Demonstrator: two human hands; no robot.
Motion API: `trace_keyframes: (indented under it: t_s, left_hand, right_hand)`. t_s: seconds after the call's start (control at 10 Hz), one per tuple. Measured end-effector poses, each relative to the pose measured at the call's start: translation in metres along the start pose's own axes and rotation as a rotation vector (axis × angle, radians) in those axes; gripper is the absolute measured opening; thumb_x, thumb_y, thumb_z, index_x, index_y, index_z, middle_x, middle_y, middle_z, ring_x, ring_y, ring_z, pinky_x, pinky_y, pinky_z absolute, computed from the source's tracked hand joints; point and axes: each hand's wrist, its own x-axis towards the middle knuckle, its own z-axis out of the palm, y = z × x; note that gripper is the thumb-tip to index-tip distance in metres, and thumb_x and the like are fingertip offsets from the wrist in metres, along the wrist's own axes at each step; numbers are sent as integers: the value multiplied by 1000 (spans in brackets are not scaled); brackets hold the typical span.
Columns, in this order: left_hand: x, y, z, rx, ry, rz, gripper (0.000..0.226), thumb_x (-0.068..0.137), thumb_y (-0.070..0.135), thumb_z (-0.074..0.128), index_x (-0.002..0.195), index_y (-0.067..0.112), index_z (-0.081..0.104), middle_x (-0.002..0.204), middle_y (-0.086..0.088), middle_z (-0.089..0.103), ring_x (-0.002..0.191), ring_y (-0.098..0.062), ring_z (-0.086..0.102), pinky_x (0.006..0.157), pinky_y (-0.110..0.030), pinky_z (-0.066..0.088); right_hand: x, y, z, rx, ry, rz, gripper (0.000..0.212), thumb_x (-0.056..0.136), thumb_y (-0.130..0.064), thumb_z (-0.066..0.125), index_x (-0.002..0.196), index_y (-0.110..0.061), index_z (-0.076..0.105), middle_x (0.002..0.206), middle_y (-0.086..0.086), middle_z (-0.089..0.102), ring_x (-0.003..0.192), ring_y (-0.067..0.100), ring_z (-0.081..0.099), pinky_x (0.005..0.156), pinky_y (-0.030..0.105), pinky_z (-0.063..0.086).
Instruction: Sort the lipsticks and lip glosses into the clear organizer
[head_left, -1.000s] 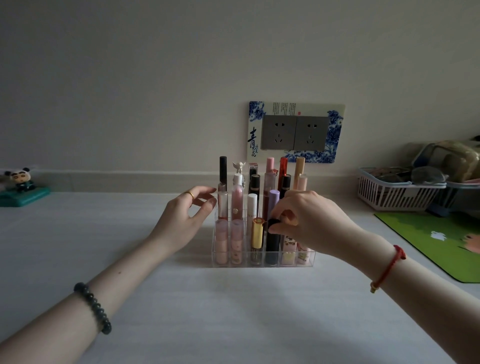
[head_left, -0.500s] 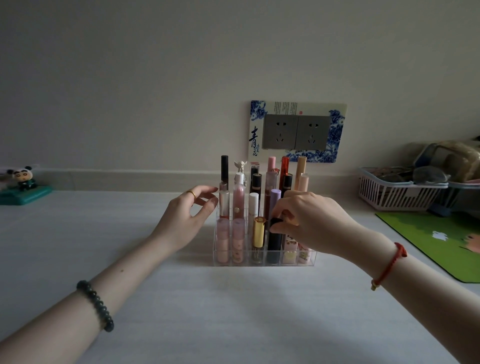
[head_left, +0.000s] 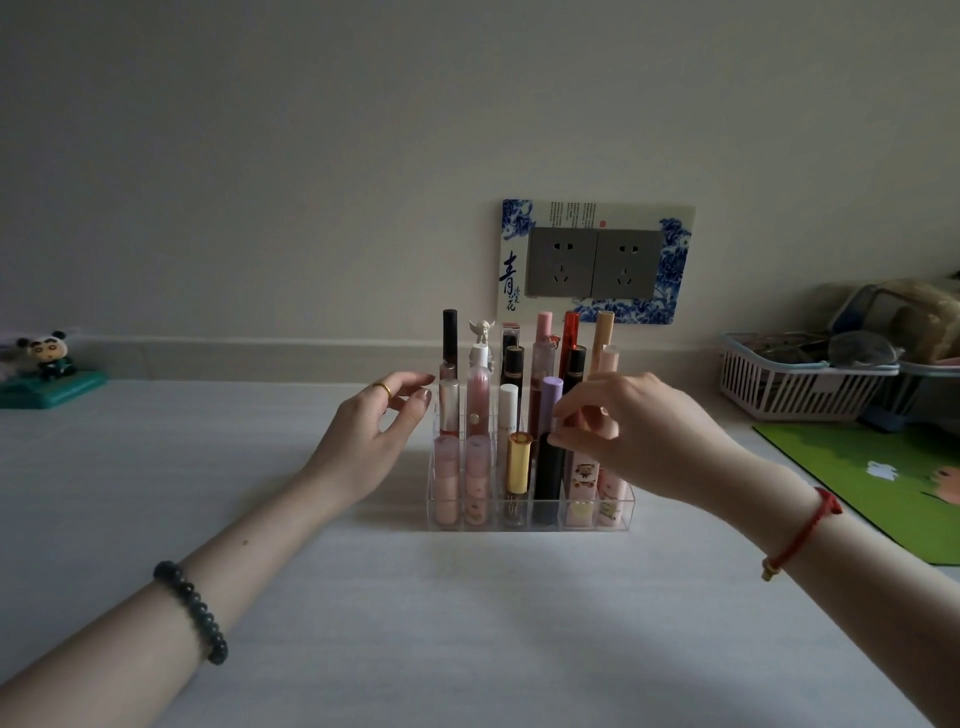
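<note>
Tubes stand upright in nearly every slot of the organizer (head_left: 623, 519), tall ones at the back and short ones in front, so each cap can be seen and reached. The organizer sits mid-table (head_left: 467, 623), close to the wall.

My right hand (head_left: 639, 436) hangs over the front row with its fingers curled. As far as the dim light lets me judge, thumb and forefinger (head_left: 558, 440) pinch the cap of the black tube (head_left: 549, 483). That tube is already down in its front slot, between the gold tube (head_left: 518, 462) and a cartoon-printed one. I hold it by the very top because the neighbours leave no room to grip lower.

My left hand (head_left: 363, 441) is spread and relaxed and holds nothing. Its fingertips (head_left: 423, 397) are just beside the organizer's left wall, ready to brace the light tray so it does not slide while I press down.

I see no loose tubes on the table, so I judge the sorting all but done. What I think remains is to seat this one straight and let go without tipping the purple tube (head_left: 550, 405) behind it.
</note>
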Motion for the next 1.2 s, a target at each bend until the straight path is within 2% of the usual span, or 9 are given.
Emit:
trace_keyframes:
  t_s: [0.1,0.3,0.4,0.5,0.7,0.8,0.9,1.0,1.2]
  left_hand:
    - [-6,1,2,-62,-5,-47,35,93,38,33,113,21,56,96,13,60,98,-8,56,80,-4,36]
    - [-22,-4,13,-115,-96,-138,65,82,61,17,132,24,36,136,1,44,122,-11,43,99,-22,27]
    - [-30,-7,16,-173,-204,-232,95,65,84,19,143,30,11,144,14,27,128,2,29,98,-14,19]
    - [-35,-10,15,-171,-318,-291,125,41,98,23,143,32,-5,149,17,14,130,5,17,102,-17,15]
    - [-38,-10,17,-130,-434,-297,133,38,96,41,143,32,-7,152,11,19,132,-3,27,109,-26,28]
    - [-39,-10,18,-106,-470,-243,127,43,92,47,144,31,1,144,7,38,129,-7,39,107,-33,35]
    - [-39,-11,19,-74,-468,-201,121,45,91,46,144,34,6,139,12,41,124,-5,43,103,-24,37]
    - [-39,-12,19,18,-468,-180,105,51,84,51,138,45,7,129,19,44,118,-1,45,93,-12,38]
    - [-39,-14,20,92,-461,-139,101,63,71,58,143,34,7,125,19,43,117,-1,45,93,-14,38]
  right_hand:
    - [-6,8,-9,92,145,29,26,81,-37,50,94,-21,65,83,-7,63,69,6,58,63,21,51]
    - [-23,35,5,252,455,161,17,82,-17,58,97,-13,64,77,-11,57,64,0,54,54,11,41]
    - [-37,51,28,382,438,325,22,86,-19,50,107,-14,56,82,-7,56,70,3,54,56,14,39]
    - [-48,62,50,530,306,445,28,91,-21,43,118,-16,49,102,6,59,82,14,55,65,23,43]
    - [-54,57,62,691,70,450,34,94,-20,36,125,-13,46,114,8,61,102,18,58,92,40,46]
    - [-55,50,62,648,57,371,30,94,-17,35,118,-16,54,110,-1,62,101,12,58,90,31,45]
    - [-56,48,63,597,69,348,29,94,-15,36,114,-19,57,106,-5,62,95,8,57,80,18,42]
    - [-57,47,61,543,45,340,27,94,-16,37,110,-22,58,97,-7,63,85,3,57,72,17,43]
    - [-58,45,61,599,155,426,29,93,-18,38,120,-18,51,113,1,59,103,17,55,87,32,45]
